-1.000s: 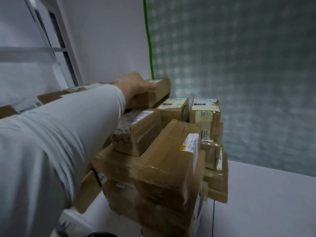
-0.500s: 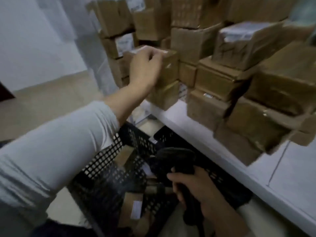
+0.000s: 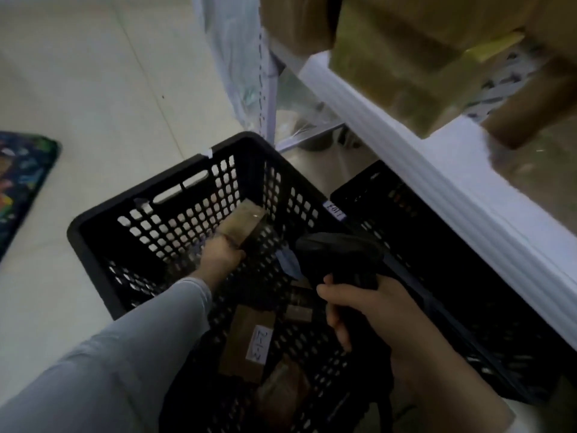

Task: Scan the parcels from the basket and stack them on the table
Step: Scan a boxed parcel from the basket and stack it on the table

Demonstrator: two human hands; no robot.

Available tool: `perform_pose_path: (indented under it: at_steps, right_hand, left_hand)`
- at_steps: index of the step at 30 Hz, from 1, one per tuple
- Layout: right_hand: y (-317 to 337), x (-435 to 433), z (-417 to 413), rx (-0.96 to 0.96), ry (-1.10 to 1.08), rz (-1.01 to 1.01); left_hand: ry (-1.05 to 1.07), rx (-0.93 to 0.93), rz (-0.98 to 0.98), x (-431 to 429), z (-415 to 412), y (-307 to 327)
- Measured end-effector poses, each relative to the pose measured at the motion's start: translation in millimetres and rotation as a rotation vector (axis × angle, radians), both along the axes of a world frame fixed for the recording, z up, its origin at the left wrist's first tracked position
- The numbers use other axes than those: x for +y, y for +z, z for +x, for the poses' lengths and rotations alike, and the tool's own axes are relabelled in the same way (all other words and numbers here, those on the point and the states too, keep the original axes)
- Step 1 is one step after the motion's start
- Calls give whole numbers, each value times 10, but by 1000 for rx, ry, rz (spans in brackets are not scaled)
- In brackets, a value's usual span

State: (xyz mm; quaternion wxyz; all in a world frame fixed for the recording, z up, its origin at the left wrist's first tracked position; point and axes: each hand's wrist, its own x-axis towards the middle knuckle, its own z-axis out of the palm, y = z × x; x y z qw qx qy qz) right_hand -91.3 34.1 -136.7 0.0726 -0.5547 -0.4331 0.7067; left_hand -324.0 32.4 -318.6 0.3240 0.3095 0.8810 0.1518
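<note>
A black perforated basket (image 3: 93, 245) stands on the floor below me. My left hand (image 3: 220, 259) is inside it and grips a small brown parcel (image 3: 245, 221) at the far wall. More brown parcels lie at the bottom, one with a white label reading 2-1-3 (image 3: 249, 342). My right hand (image 3: 362, 317) holds a black handheld scanner (image 3: 340, 254) over the basket's right side. At the upper right, stacked cardboard parcels (image 3: 406, 57) sit on the white table (image 3: 406, 157).
A second black crate (image 3: 452, 276) stands under the table edge to the right. A metal shelf leg wrapped in plastic film (image 3: 249, 57) rises behind the basket. A colourful mat (image 3: 22, 182) lies on the pale floor at the left.
My left hand left the parcel stack on the table and came down into the basket, where it now grips a parcel. My view swung from the stack down to the basket.
</note>
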Motion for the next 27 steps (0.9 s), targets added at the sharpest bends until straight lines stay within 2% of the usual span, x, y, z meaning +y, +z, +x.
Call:
perform_pose_path:
  at_steps: [3, 9, 15, 17, 19, 22, 24, 27]
  right_hand:
    - [-281, 204, -309, -32, 28, -30]
    - [-752, 481, -599, -63, 67, -82]
    - [-978, 621, -626, -54, 63, -101]
    - [-977, 631, -612, -48, 65, -95]
    - [-920, 623, -581, -44, 62, -72]
    - [-744, 562, -483, -34, 50, -33]
    - [-593, 487, -371, -25, 38, -12]
    - [-354, 325, -139, -17, 19, 24]
  left_hand:
    - [-72, 76, -62, 159, -206, -434]
    - [-34, 113, -87, 574, -517, -1193]
    - [24, 87, -13, 722, -528, -1418]
    - [48, 56, -41, 678, -480, -1382]
    - [208, -134, -22, 586, -439, -1306]
    - [582, -480, 171, 419, -361, -990]
    - [658, -641, 259, 307, -285, -709]
    - [718, -1034, 419, 86, -59, -100]
